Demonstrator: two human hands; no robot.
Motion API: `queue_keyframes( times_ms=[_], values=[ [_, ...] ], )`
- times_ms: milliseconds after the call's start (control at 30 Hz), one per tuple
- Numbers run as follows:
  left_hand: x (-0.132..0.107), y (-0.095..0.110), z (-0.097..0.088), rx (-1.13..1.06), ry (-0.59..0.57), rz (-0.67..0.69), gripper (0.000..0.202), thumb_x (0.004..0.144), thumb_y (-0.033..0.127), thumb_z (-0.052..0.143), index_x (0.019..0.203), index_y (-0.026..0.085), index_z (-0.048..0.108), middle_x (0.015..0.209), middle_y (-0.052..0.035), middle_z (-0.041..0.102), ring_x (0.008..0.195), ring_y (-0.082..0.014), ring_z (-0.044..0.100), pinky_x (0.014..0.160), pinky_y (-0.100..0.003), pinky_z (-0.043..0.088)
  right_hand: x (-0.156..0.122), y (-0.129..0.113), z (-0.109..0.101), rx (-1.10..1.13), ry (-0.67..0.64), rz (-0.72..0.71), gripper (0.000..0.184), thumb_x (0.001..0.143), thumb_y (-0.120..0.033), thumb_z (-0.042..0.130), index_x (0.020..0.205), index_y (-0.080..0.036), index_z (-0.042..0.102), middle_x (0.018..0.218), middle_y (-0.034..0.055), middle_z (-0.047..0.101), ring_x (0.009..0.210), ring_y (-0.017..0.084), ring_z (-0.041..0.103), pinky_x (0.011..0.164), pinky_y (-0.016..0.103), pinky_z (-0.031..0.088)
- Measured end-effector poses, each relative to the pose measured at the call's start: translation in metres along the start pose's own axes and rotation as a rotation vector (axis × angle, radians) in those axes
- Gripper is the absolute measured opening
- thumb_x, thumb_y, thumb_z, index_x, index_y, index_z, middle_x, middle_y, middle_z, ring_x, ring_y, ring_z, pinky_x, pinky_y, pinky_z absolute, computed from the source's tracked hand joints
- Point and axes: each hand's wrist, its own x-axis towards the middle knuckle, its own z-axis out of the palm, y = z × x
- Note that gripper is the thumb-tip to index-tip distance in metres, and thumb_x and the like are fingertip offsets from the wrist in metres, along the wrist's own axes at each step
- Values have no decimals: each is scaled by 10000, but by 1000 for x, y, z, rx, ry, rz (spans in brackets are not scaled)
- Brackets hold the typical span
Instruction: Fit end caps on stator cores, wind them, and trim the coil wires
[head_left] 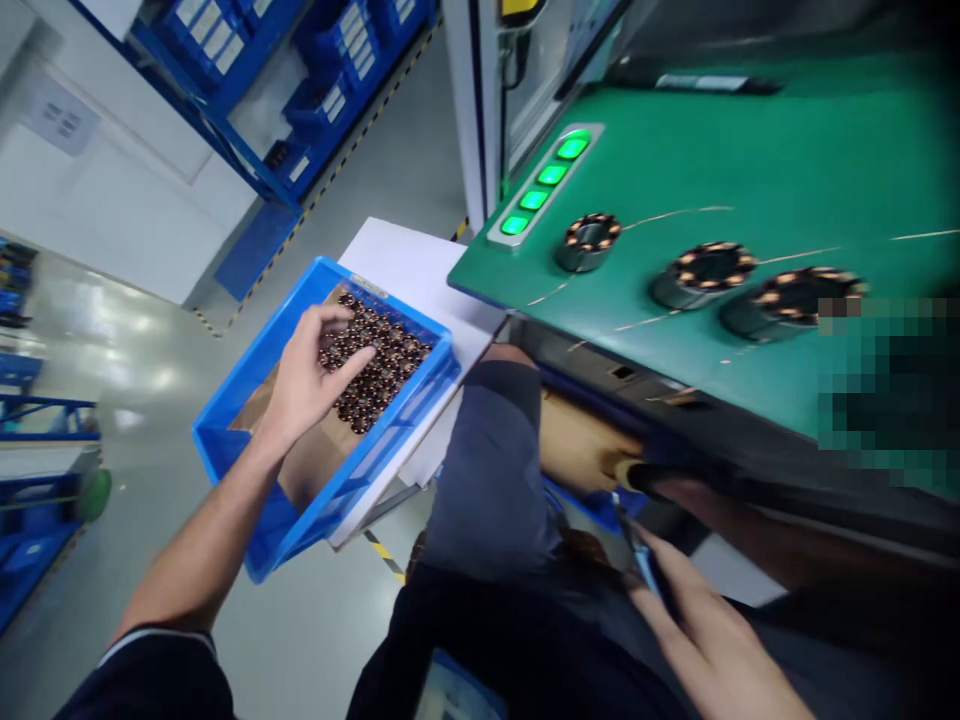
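Note:
My left hand is over a blue bin, its thumb and fingers apart and nothing between them. Below the fingers, inside the bin, lie many small copper-wound stators on brown cardboard. I cannot tell whether the fingertips touch them. Low at the right, beside my leg, my right hand is closed around a slim hand tool with a dark tip and bluish handles; blur hides its exact kind. Three larger wound stators, near, middle and far right, stand on the green bench with loose wire ends.
The green bench top carries a strip of lit green buttons and a black marker. A white side table supports the bin. Blue shelving stands at the upper left. A pixelated patch covers the right edge.

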Motion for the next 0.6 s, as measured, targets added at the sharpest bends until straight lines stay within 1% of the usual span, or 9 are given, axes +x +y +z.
queue_keyframes(
  times_ms=[100,133,167,233,333,367,433,533,600],
  values=[
    [44,72,54,-77,-129,539,565,972,523,970,1416,234,775,1435,-112,785,1303,-289,748,1183,-406,606,3,-21,-3,-32,-57,15,624,1195,-626,541,1652,-248,733,1608,178,831,1467,404,845,1234,613,723],
    [59,92,76,-121,-147,640,530,1016,510,928,1435,231,762,1443,-115,775,1325,-300,741,1223,-441,590,2,-27,-3,-29,-71,19,638,1207,-626,519,1674,-239,716,1642,180,812,1496,397,831,1266,615,701],
    [73,109,97,-157,-161,708,477,1039,501,902,1405,230,760,1419,-114,773,1317,-311,744,1227,-473,588,0,-31,-4,-20,-87,26,644,1214,-621,511,1696,-237,700,1676,177,791,1521,390,817,1299,614,676],
    [97,131,135,-165,-208,739,365,1053,460,877,1312,229,765,1339,-105,776,1254,-320,750,1205,-502,585,-8,-34,-6,5,-92,46,653,1213,-620,525,1719,-241,687,1707,168,772,1536,380,808,1346,607,633],
    [113,142,165,-116,-241,697,192,1036,382,855,1093,229,754,1134,-74,787,1096,-298,740,1153,-477,578,-26,-27,-8,46,-54,113,691,1189,-659,559,1714,-238,715,1666,166,801,1525,381,814,1344,586,629],
    [109,144,168,-119,-224,690,172,1041,373,844,1048,233,744,1094,-65,787,1057,-286,731,1131,-461,579,-33,-25,-9,62,-28,141,700,1177,-670,570,1691,-226,740,1624,173,825,1495,386,830,1320,583,648],
    [84,152,163,-175,-162,711,182,1059,383,847,1022,241,739,1080,-53,789,1010,-261,716,1063,-422,592,-44,-26,-12,111,25,185,685,1161,-661,603,1636,-203,789,1514,180,875,1375,382,882,1243,562,702],
    [16,168,147,-279,-110,810,248,997,375,977,980,261,757,1027,-32,771,973,-233,703,941,-366,611,-53,-47,-24,233,124,153,539,1180,-534,656,1576,-216,836,1288,133,914,1127,300,910,1076,442,756],
    [-32,178,140,-266,-154,824,226,969,331,1006,1021,268,795,1181,-53,816,1047,-224,744,918,-343,630,-51,-70,-38,310,192,63,458,1203,-382,655,1615,-268,819,1154,71,876,1023,224,863,980,338,730]
  ],
)
